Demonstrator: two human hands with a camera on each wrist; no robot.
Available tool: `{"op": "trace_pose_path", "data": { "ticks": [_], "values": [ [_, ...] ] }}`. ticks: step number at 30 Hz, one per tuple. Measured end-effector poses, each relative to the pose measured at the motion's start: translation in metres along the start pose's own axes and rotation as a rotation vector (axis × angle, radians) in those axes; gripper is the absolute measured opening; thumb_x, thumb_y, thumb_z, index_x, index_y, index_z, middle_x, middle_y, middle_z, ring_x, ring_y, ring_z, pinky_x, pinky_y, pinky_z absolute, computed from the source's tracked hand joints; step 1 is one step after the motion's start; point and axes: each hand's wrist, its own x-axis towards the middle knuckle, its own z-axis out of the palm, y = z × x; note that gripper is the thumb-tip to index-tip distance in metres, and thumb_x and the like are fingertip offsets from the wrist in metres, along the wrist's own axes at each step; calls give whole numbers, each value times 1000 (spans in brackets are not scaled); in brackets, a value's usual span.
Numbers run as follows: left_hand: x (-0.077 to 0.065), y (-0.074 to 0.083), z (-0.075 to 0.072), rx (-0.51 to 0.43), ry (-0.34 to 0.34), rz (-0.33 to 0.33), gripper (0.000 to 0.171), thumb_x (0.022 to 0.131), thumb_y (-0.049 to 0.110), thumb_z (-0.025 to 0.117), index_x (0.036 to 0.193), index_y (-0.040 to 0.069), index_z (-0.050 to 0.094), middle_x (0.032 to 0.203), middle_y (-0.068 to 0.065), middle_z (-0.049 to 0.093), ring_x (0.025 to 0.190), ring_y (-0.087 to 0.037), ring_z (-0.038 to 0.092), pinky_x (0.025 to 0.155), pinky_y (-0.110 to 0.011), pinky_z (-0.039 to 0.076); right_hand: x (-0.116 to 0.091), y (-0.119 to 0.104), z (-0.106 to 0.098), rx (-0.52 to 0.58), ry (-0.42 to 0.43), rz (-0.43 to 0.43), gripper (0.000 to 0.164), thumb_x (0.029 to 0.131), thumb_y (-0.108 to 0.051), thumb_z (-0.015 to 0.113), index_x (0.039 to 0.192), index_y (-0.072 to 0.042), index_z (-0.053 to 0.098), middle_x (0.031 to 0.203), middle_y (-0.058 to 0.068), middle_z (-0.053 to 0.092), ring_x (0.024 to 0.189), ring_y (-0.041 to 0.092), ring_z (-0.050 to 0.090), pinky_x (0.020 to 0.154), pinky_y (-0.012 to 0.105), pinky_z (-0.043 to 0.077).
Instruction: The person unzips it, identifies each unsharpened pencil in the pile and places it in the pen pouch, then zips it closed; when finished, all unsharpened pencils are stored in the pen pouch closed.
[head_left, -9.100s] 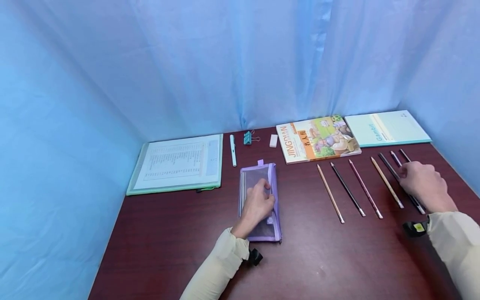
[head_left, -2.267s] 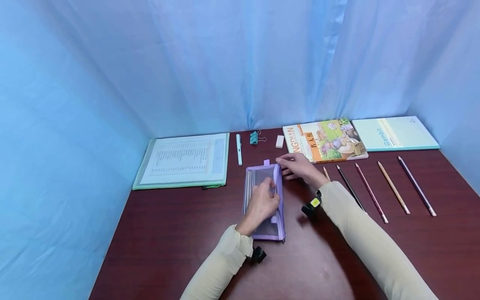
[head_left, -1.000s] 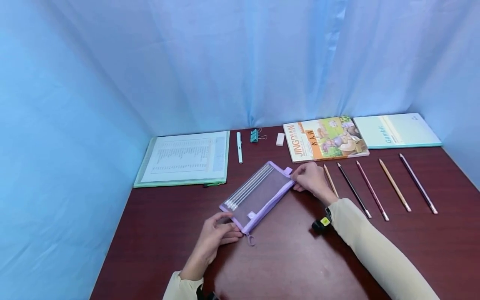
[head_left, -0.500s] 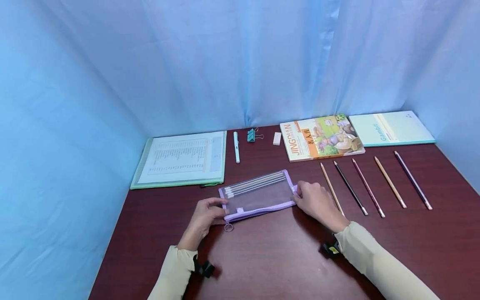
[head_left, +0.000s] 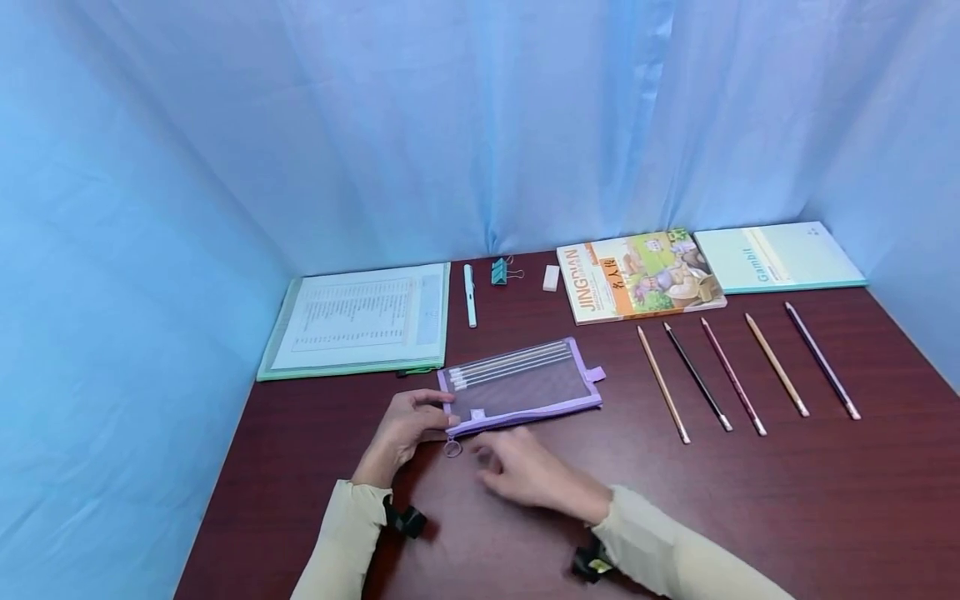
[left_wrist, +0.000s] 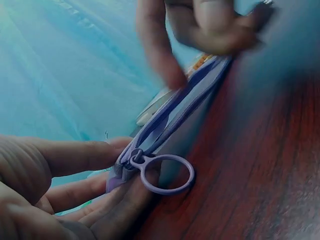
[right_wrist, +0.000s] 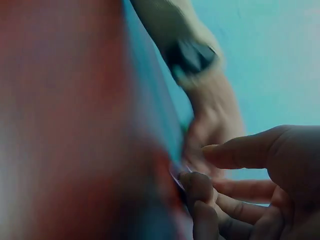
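Observation:
A purple mesh pencil case lies crosswise on the table, several pencils showing through its mesh. My left hand pinches its left end beside the zipper. In the left wrist view the zipper gapes apart, and its round ring pull hangs at the held corner. My right hand, blurred, is just in front of the case's zipper edge, near the ring. Its thumb and fingers are bent and apart, with nothing between them.
Several pencils lie in a row at the right. Along the back are a document folder, a pen, a teal binder clip, a white eraser, a picture-covered book and a pale notebook.
The case was turned from lengthwise to crosswise, zipper edge toward me. The right hand let go of its tab end and moved left toward the ring. Two pencils left the right-hand row earlier.

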Motion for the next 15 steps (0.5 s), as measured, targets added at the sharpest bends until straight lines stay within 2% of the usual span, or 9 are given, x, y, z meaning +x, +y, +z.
{"op": "trace_pose_path", "data": {
  "ticks": [1, 3, 7, 10, 13, 15],
  "values": [
    [0, -1, 0, 0, 0, 3, 47, 80, -11, 68, 125, -16, 55, 64, 4, 68, 63, -7, 67, 64, -25, 59, 3, -5, 7, 46, -44, -4, 32, 82, -13, 75, 114, -6, 70, 78, -1, 72, 64, 3, 61, 58, 19, 47],
    [0, -2, 0, 4, -4, 18, 47, 81, -11, 69, 126, -16, 55, 63, 3, 67, 63, -8, 67, 64, -24, 59, 8, -10, 19, 57, -87, 22, 37, 82, -16, 75, 118, -9, 69, 71, -6, 66, 60, -1, 54, 56, 19, 43],
    [-1, -3, 2, 3, 4, 40, 48, 80, -12, 69, 126, -16, 56, 63, 2, 67, 63, -8, 67, 64, -23, 59, 15, -14, 32, 7, -83, 67, 32, 81, -20, 77, 112, -13, 72, 63, -12, 57, 59, -2, 49, 56, 21, 42],
    [-2, -4, 2, -8, 7, 73, 45, 78, -13, 69, 122, -16, 58, 63, 2, 67, 63, -7, 66, 63, -21, 58, 19, -14, 36, 5, -26, 83, 21, 79, -20, 78, 99, -14, 74, 64, -12, 62, 60, -2, 53, 56, 20, 43],
    [-4, -6, 0, -12, -11, 134, 39, 77, -13, 70, 115, -16, 61, 63, 3, 67, 62, -5, 65, 62, -20, 57, 22, -13, 37, 23, 52, 121, 9, 80, -20, 78, 85, -18, 71, 66, -11, 66, 61, -3, 55, 55, 18, 42],
    [-4, -6, -1, -9, -8, 144, 38, 76, -13, 70, 114, -15, 63, 62, 4, 66, 61, -5, 64, 61, -20, 56, 23, -12, 36, 24, 109, 148, 8, 82, -21, 77, 80, -20, 69, 67, -11, 68, 60, -3, 55, 55, 17, 41]
  ]
}}
